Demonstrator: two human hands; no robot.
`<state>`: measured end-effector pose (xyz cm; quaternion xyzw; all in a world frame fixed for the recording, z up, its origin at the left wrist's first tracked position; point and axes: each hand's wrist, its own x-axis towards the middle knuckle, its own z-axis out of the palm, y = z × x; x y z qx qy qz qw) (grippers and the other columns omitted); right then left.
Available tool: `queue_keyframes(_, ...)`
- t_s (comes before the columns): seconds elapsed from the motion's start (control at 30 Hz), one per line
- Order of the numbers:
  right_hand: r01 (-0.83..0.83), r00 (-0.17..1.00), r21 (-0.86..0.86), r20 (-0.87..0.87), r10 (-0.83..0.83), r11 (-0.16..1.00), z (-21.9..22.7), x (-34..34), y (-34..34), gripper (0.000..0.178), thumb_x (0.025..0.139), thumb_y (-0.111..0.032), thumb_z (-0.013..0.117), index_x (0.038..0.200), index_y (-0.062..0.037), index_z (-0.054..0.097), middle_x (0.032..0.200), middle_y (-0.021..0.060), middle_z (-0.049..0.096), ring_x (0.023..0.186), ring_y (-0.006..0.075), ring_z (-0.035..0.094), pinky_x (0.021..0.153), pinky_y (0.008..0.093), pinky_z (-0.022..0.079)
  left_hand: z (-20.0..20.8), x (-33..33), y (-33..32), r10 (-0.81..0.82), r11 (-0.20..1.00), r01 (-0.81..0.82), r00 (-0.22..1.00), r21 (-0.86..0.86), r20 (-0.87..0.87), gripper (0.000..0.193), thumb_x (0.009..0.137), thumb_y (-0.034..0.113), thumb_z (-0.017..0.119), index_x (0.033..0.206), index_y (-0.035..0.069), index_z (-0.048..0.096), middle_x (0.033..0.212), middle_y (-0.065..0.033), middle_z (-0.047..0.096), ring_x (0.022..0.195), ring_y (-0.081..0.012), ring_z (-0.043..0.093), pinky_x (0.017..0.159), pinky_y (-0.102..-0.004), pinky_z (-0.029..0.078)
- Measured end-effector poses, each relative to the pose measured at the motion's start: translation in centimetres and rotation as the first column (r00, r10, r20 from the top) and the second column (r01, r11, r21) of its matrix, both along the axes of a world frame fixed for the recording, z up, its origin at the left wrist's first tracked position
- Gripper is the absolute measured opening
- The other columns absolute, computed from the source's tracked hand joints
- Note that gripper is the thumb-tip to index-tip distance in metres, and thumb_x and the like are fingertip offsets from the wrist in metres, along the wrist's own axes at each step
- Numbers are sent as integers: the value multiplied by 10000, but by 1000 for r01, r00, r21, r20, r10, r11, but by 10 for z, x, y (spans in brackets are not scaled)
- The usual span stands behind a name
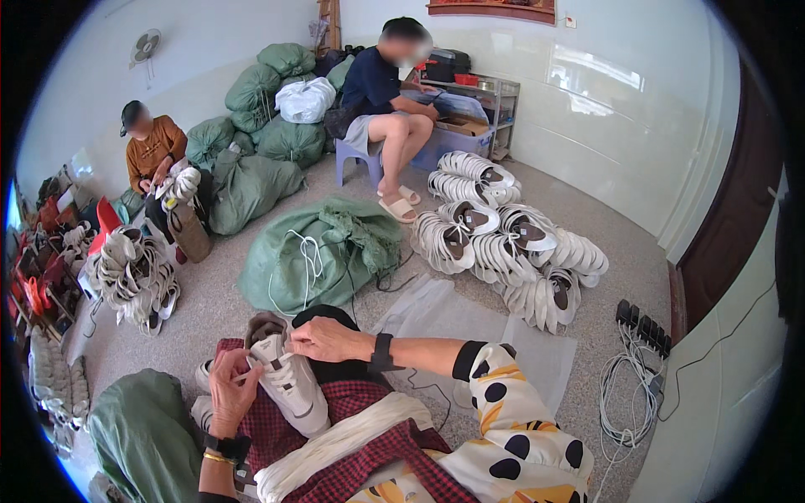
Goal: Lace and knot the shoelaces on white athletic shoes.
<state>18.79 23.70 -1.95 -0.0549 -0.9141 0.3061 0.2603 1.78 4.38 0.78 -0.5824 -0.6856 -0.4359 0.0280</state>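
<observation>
A white and grey sneaker (289, 387) lies across my lap, its brown-lined opening facing away from me. My left hand (232, 392) is at its left side, thumb and fingers pinched on a white shoelace (249, 369). My right hand (325, 339) reaches over the upper from the right, fingertips closed on lacing near the tongue; the fingers partly hide what they grip. A thick bundle of white shoelaces (342, 444) stretches over the red-and-black checked cloth (394, 459) on my lap.
Rows of white shoe uppers (503, 243) stand on the floor ahead right, near a green sack (323, 256). One person (381, 101) sits on a purple stool; another (159, 159) works at far left. Coiled cables and adapters (629, 394) lie by the right wall.
</observation>
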Motion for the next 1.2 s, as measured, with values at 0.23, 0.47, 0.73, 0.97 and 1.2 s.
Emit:
queue_keyframes(0.23,41,999,-51,8,-41,998,1,-2,-11,384,900,-329,601,694,-5,607,661,218,606,633,407,611,571,472,446,6,-10,-17,-79,994,50,939,-95,-335,248,750,168,778,946,67,664,685,-66,552,553,-247,557,523,-362,455)
queue_keyframes(0.47,-34,991,74,-130,43,997,10,12,5,211,775,-213,743,906,-68,664,800,123,665,706,287,660,621,374,512,-1,-69,-41,-93,995,37,665,-92,-741,187,815,91,606,1000,117,600,795,-99,482,649,-305,547,545,-419,454)
queue_keyframes(0.73,-39,978,578,-144,149,815,12,38,40,157,845,-83,648,1001,-97,630,815,79,580,673,285,625,561,377,503,23,-121,-105,174,961,-276,653,-17,-737,208,821,48,593,1008,136,587,847,-73,567,734,-292,639,609,-408,521)
queue_keyframes(0.97,96,993,741,-120,-9,665,82,89,103,173,838,-63,614,1009,-90,628,794,100,552,708,305,615,585,383,492,59,-161,-160,384,890,-442,600,109,-702,137,894,80,575,1022,120,603,916,-91,617,794,-325,642,666,-432,516)
queue_keyframes(1.2,252,964,819,-167,-205,515,129,148,147,221,814,-30,560,1022,-93,603,886,104,607,829,305,628,675,400,517,67,-191,-202,527,763,-639,528,97,-665,93,949,128,548,1036,109,574,1002,-113,648,875,-363,646,713,-459,515)
